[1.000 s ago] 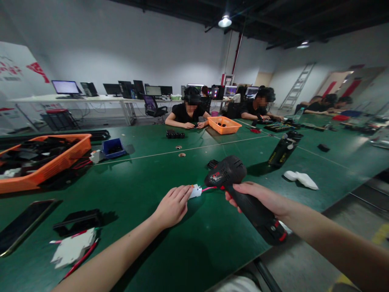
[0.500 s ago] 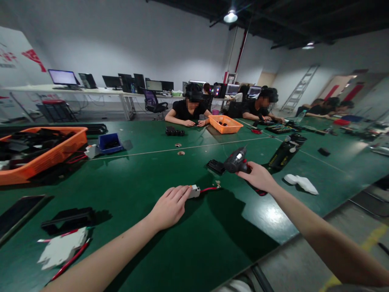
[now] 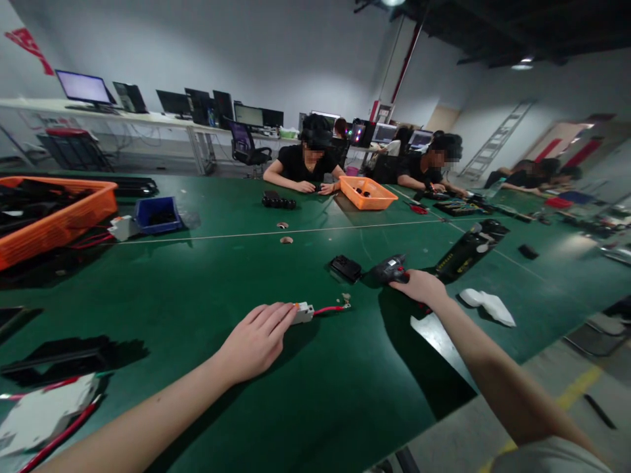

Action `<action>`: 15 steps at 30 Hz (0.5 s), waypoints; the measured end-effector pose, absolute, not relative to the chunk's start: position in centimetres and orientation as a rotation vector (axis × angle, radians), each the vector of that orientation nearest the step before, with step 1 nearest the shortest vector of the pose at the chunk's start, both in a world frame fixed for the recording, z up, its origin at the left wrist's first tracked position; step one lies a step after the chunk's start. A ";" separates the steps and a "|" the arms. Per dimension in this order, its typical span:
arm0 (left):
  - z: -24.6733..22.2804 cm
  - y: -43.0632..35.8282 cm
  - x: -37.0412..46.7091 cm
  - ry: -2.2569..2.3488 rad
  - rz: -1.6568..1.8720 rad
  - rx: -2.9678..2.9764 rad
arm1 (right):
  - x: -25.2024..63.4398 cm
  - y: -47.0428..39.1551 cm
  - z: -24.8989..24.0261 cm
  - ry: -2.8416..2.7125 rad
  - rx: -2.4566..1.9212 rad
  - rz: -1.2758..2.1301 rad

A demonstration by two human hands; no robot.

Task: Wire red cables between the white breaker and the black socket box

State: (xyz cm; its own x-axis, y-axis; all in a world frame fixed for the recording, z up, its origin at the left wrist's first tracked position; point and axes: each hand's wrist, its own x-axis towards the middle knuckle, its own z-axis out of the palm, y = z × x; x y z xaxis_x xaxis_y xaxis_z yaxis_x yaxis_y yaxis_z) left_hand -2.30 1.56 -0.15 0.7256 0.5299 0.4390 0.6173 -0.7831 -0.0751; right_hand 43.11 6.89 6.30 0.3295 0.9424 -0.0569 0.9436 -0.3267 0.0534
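Note:
My left hand (image 3: pixel 259 338) lies over a small white block (image 3: pixel 303 313), its fingers together on the block's left part. A short red wire (image 3: pixel 328 309) runs from the block to a metal end. My right hand (image 3: pixel 421 287) is closed round the handle of a dark power screwdriver (image 3: pixel 389 269), which is low at the green table (image 3: pixel 315 407), its front pointing away. Left of the tool is a black rectangular part (image 3: pixel 345 268). Beyond my right hand a black bottle (image 3: pixel 470 251) leans over at an angle.
Orange baskets (image 3: pixel 369 194) and a blue bin (image 3: pixel 158 215) stand farther off. White crumpled items (image 3: pixel 488 306) lie at the right. At the lower left are a black frame (image 3: pixel 59 358) and a white part with red wires (image 3: pixel 49 407). People sit across the table.
My right hand has lowered the screwdriver towards the table and slightly to the right. The view has turned a little right. My left hand stays on the white block.

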 end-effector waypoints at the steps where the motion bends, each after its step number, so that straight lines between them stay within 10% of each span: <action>1: -0.2 1.5 -2.3 -0.911 -0.596 -2.704 | 42.7 6.8 6.6 1.789 2.486 0.074; 5: -0.4 1.4 -2.3 -0.896 -0.576 -2.668 | 39.3 5.5 6.7 2.277 2.401 0.377; 15: 1.0 -2.9 -0.7 -0.889 -0.631 -2.719 | 34.1 4.3 2.0 3.009 1.559 -0.542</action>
State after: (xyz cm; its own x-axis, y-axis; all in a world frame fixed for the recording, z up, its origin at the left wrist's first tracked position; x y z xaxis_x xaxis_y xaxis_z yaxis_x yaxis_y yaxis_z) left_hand -0.66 -2.92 0.97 0.7260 0.5118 0.4592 0.6024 -0.7955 -0.0658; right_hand 34.10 4.26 1.95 -0.5541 0.8251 0.1102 0.7347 0.5470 -0.4013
